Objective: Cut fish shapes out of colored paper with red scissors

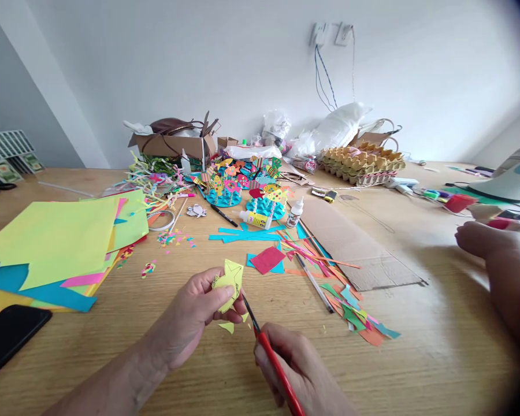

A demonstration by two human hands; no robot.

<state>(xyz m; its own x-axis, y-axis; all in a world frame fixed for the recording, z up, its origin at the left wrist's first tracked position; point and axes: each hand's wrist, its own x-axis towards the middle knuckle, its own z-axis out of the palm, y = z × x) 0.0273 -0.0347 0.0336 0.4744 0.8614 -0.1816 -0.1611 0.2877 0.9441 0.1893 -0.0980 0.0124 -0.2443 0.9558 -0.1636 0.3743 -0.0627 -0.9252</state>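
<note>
- Paper piece, yellow and marked with dark lines, is pinched between thumb and fingers of the left hand, above the table, well apart from its far edge.
- Red-handled scissors are gripped in the right hand; whether the paper is touched by the blades cannot be told.
- Light, thin and easily creased, the piece is probably best held flat by its middle, clear of the blades.
- Yellow scraps are scattered just below; towards the far edge, a pen and a cardboard sheet are laid.
- Another person's hand is seen at right.
</note>
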